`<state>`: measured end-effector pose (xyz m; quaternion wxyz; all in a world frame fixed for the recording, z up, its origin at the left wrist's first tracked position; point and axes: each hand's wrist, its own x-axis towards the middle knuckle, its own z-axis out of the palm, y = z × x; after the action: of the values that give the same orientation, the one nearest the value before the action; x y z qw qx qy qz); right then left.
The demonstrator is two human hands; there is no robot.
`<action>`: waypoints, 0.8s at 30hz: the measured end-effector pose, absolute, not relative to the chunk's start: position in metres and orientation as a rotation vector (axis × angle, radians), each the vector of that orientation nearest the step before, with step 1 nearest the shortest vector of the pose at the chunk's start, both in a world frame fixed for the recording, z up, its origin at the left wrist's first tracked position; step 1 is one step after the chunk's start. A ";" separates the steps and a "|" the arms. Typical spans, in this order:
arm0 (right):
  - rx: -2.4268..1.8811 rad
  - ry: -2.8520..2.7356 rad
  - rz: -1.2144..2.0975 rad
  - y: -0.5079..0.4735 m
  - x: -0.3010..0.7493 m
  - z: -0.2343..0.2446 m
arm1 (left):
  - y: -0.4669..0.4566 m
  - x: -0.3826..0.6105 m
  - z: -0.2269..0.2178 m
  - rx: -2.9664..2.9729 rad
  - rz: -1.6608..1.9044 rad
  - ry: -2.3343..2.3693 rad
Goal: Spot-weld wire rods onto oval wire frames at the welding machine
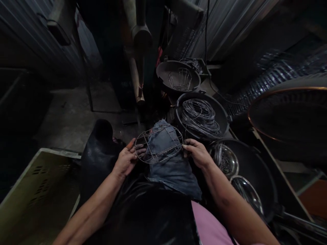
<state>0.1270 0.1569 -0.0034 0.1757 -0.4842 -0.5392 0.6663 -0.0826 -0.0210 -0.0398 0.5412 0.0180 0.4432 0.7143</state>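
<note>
Holding wire frame (165, 150) above blue cloth (173, 170) — gripping it at its left edge with left hand (125, 159), pinching it at its right edge with right hand (198, 153) — near wire coil (200, 117) in dark pan (222, 117).

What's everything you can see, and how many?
Round wire frame: one, grey, centre
Faded cloth: one piece, blue, beneath the frame
Round shallow pans: three, dark, right of centre
Flared wire rack: one, silvery, far pan
Coiled metal wire: one bundle, silvery, middle pan
Round metal bowls: two, silver, near pan
Slotted plastic crate: one, yellowish, lower left
Round copper-rimmed vessel: one, dark, right edge
Stacked wire pieces: uncountable, silvery, upper right
Tubular machine parts: several, pale, top centre
Corrugated sheets: count unclear, grey, top
Cable: one, black, upper right
Glossy apron: one, black, bottom centre
Garment: one, pink, bottom
Left hand: one, bare, frame's left edge
Right hand: one, bare, frame's right edge
</note>
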 end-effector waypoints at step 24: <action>-1.543 -1.410 1.628 0.156 0.166 -0.017 | -0.033 -0.083 -0.052 1.619 1.351 1.701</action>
<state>0.1661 0.1562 -0.0171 0.2435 -0.5648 -0.5161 0.5961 -0.0833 -0.0330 -0.0523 0.2143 0.5837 0.6133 0.4871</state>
